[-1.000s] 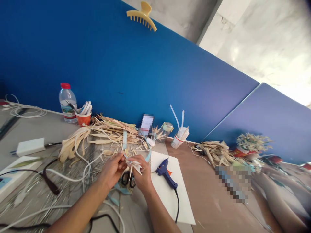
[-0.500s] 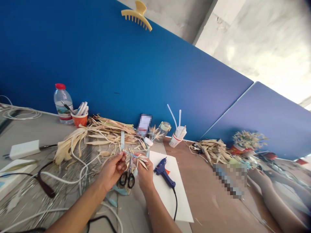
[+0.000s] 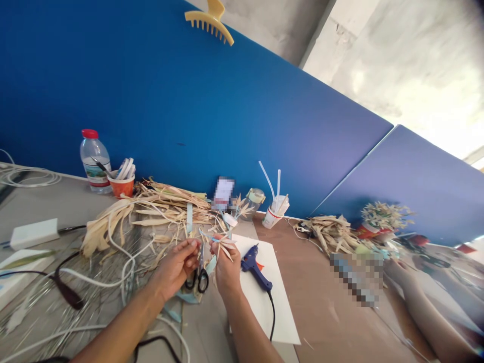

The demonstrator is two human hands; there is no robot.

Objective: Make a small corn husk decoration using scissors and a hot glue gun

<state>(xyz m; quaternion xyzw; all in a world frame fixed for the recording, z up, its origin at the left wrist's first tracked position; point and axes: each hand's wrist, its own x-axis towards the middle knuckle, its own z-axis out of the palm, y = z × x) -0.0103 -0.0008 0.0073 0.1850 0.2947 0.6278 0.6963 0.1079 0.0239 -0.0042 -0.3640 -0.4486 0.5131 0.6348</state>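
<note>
My right hand (image 3: 228,264) is closed round a small sprig of pale dried leaves (image 3: 226,246) with a light blue strip at its stem. To its left, my left hand (image 3: 178,267) has its thumb and fingertips pressed together; whatever they pinch is too small to make out. Black-handled scissors (image 3: 202,280) lie between the two hands, partly covered. A blue glue gun (image 3: 257,268) rests on a white sheet (image 3: 282,312) right of my right hand.
Dried husks (image 3: 170,199) are heaped behind my hands. White cable (image 3: 91,283) and thin wires spread at left. A bottle (image 3: 95,164), an orange cup (image 3: 122,187), a jar (image 3: 252,204) and a straw cup (image 3: 273,217) line the partition. Another person's arm (image 3: 419,297) reaches in at right.
The blue strip has come away from my left fingertips and now sticks up beside my right hand. My hands are slightly farther apart.
</note>
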